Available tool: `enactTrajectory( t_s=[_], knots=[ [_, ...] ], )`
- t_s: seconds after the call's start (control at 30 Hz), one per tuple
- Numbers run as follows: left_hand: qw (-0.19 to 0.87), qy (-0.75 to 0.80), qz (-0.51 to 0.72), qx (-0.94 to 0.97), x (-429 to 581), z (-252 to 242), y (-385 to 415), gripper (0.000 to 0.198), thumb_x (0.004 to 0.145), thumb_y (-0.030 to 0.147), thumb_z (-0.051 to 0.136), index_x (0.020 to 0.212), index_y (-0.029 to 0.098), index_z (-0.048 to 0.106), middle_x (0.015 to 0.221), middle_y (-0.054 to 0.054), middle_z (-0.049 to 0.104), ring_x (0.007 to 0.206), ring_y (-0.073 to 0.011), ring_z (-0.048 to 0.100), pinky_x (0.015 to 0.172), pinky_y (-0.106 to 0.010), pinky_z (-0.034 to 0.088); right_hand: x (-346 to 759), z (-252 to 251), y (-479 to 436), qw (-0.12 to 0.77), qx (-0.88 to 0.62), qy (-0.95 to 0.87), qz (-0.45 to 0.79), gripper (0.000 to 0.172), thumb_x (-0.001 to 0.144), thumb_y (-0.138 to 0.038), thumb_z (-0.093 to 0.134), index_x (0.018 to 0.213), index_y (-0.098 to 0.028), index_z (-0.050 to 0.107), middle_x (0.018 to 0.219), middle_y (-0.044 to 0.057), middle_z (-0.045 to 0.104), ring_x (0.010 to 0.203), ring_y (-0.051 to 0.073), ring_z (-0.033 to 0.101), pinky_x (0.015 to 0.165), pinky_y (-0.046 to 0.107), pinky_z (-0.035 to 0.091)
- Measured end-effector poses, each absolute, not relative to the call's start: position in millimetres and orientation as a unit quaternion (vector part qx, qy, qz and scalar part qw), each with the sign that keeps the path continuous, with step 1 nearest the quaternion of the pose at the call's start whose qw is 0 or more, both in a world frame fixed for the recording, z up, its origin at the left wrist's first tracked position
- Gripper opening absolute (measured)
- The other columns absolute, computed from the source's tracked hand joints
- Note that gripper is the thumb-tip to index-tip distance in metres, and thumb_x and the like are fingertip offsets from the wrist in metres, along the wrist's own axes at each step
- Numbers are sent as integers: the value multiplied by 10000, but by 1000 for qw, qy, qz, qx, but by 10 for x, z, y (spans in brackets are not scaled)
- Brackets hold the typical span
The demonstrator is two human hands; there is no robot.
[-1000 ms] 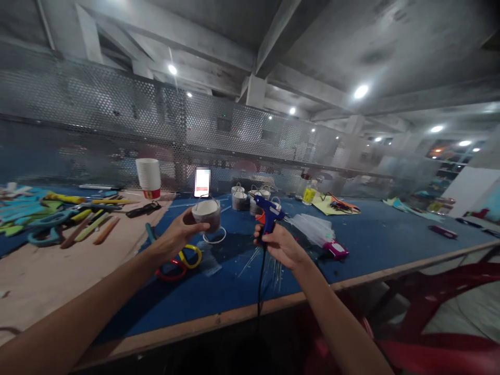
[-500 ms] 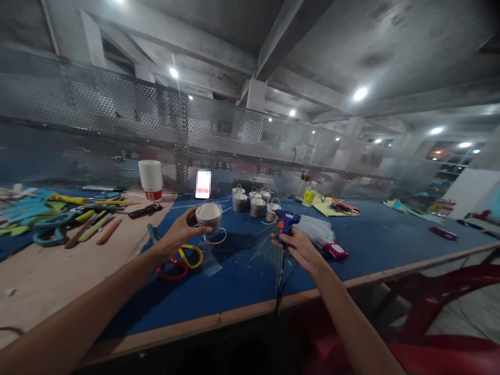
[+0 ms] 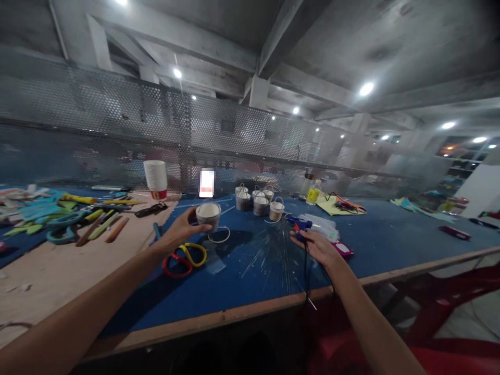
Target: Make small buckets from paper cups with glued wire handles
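Observation:
My left hand [image 3: 188, 223] is closed around a small cup [image 3: 208, 215] with a grey wrapped outside and a white inside, held upright above the table. Just under it lies a white ring of cord [image 3: 220, 235]. In my right hand [image 3: 315, 244] is a blue hot glue gun [image 3: 300, 223], its nozzle pointing left and its black cable hanging past the table edge. Between the hands, at the back, stand several small wrapped cups [image 3: 260, 204] with looped handles. Scissors [image 3: 177, 264] with red and yellow grips lie below my left hand.
A stack of paper cups [image 3: 155, 177] and a lit phone [image 3: 207, 183] stand at the back. Modelling tools [image 3: 102, 225] and teal scissors [image 3: 62, 232] lie on the left board. Clear plastic bags [image 3: 322, 225], a magenta tool [image 3: 344, 250] and a yellow-labelled bottle [image 3: 313, 194] sit at right.
My right hand has moved to the right with the glue gun, which now lies flatter, closer to the plastic bags. My left hand still holds the cup nearly in place. The view has shifted slightly.

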State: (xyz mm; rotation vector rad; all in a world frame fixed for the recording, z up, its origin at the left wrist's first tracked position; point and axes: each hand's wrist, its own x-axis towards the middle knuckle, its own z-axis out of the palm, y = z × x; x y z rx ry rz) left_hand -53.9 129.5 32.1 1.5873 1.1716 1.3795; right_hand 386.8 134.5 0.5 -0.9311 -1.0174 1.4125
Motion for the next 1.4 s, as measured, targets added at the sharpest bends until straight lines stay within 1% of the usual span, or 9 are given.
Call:
enactTrajectory(
  t_s=[0.4, 0.6, 0.73, 0.87, 1.0, 1.07, 1.13, 1.27, 1.4],
  knots=[
    [418, 470, 518, 580, -564, 434, 1202, 521, 626, 412, 870, 1080, 203, 723, 1178, -135, 752, 1127, -331, 680, 974, -469, 501, 3976, -42, 1388, 518, -458, -438, 575, 187, 684, -178, 854, 741, -158, 677, 838, 67, 727, 899, 249, 746, 935, 417, 601],
    [468, 479, 495, 554, -506, 510, 1306, 565, 622, 477, 869, 1092, 193, 737, 1190, -129, 749, 1174, -329, 653, 1002, -473, 486, 4024, -82, 1487, 500, -544, -453, 499, 193, 675, -175, 839, 805, -150, 698, 800, 93, 733, 748, 210, 719, 683, 332, 635],
    [505, 471, 486, 535, -455, 555, 1373, 532, 631, 512, 859, 1058, 212, 757, 1152, -137, 765, 1115, -310, 690, 943, -439, 532, 4008, -72, 1525, 484, -603, -478, 416, 203, 655, -197, 810, 828, -169, 708, 803, 83, 726, 796, 228, 691, 609, 320, 613],
    [515, 472, 495, 517, -392, 538, 1413, 470, 613, 503, 872, 985, 237, 762, 1093, -128, 782, 1069, -320, 706, 907, -456, 546, 3987, -5, 1449, 483, -649, -504, 303, 244, 692, -254, 760, 914, -163, 715, 998, 141, 705, 1009, 320, 665, 744, 407, 594],
    [490, 486, 520, 504, -277, 519, 1400, 456, 576, 464, 896, 929, 230, 730, 1028, -97, 781, 1010, -311, 717, 883, -454, 548, 3796, 131, 1318, 503, -642, -541, 205, 361, 781, -295, 710, 1118, -170, 668, 1357, 194, 537, 1311, 362, 489, 1003, 448, 462],
    [479, 485, 527, 507, -177, 522, 1374, 494, 565, 450, 904, 951, 207, 715, 1033, -91, 769, 1004, -300, 714, 882, -442, 545, 3528, 202, 1263, 497, -616, -577, 199, 426, 793, -367, 731, 1170, -188, 645, 1331, 167, 557, 1222, 327, 558, 1010, 452, 454],
    [473, 479, 531, 514, -53, 525, 1345, 538, 558, 448, 909, 976, 181, 702, 1061, -97, 754, 1014, -293, 707, 883, -425, 544, 3140, 256, 1217, 483, -565, -629, 230, 580, 768, -444, 776, 1272, -227, 590, 1217, 108, 637, 1048, 259, 646, 928, 408, 508],
    [466, 469, 530, 530, 169, 518, 1280, 617, 520, 438, 932, 1006, 146, 687, 1045, -115, 746, 1002, -310, 701, 867, -424, 547, 2296, 309, 1156, 459, -357, -708, 401, 896, 715, -417, 849, 1472, -257, 397, 1361, 132, 576, 1163, 281, 609, 940, 425, 505],
    [473, 440, 534, 545, 178, 540, 1164, 616, 606, 465, 887, 1110, 183, 672, 1120, -105, 740, 1051, -306, 692, 859, -403, 558, 1865, 329, 1199, 492, -332, -692, 411, 879, 693, -334, 860, 1447, -213, 425, 1310, 117, 616, 1195, 292, 599, 1049, 444, 446]
  ],
)
